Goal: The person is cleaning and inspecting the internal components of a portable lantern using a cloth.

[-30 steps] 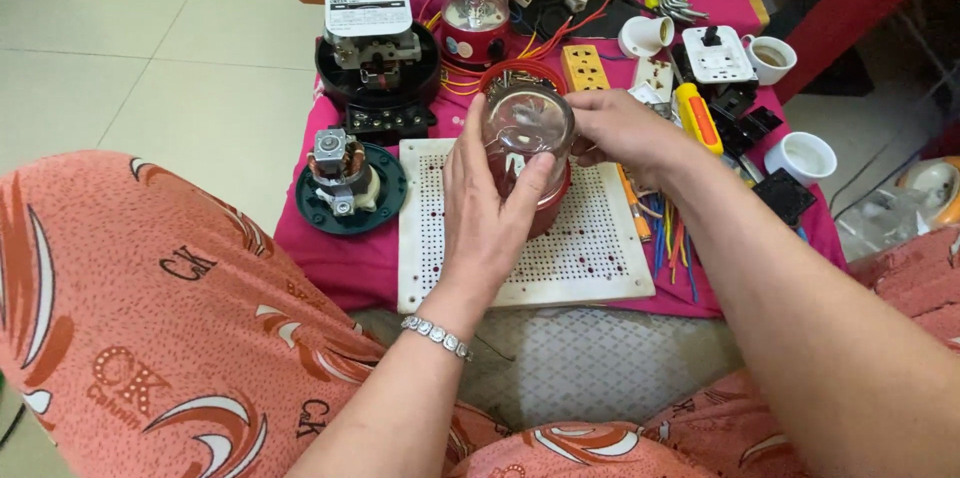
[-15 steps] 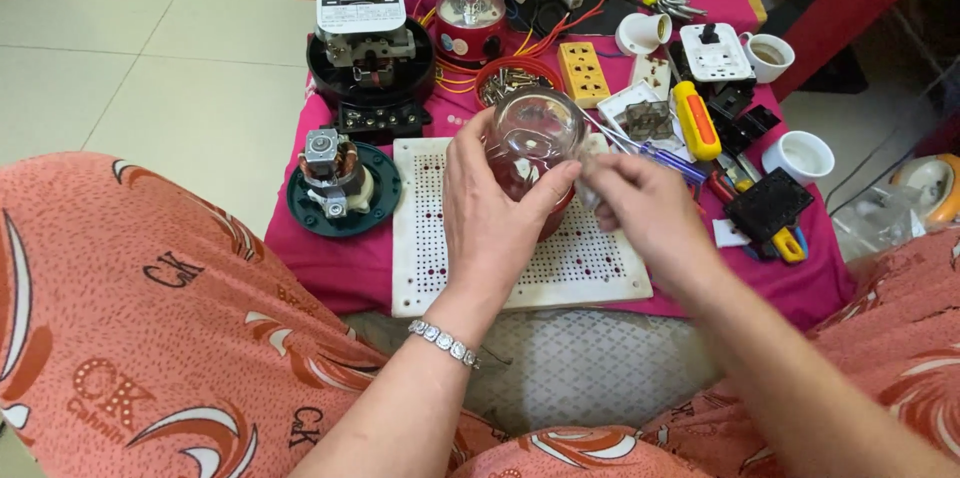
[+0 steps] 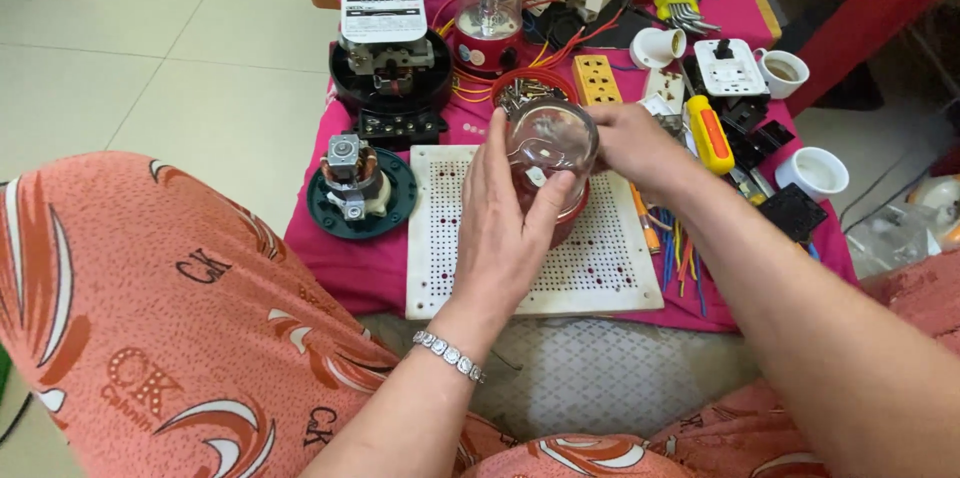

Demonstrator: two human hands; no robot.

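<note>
Perforated board [image 3: 600, 273] lies bare near its front edge; meter parts [image 3: 390, 68] crowd behind.

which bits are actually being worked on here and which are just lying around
In hand: clear glass dome, left hand, right hand, white perforated board.
Lying about: yellow screwdriver, dismantled meter, green motor base, white cup.

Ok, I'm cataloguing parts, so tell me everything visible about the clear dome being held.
The clear dome looks like glass or clear plastic, round, with small parts dimly visible inside. It sits tilted over the white perforated board, above a red base. The left hand cups its near side; the right hand touches its far side.
</note>
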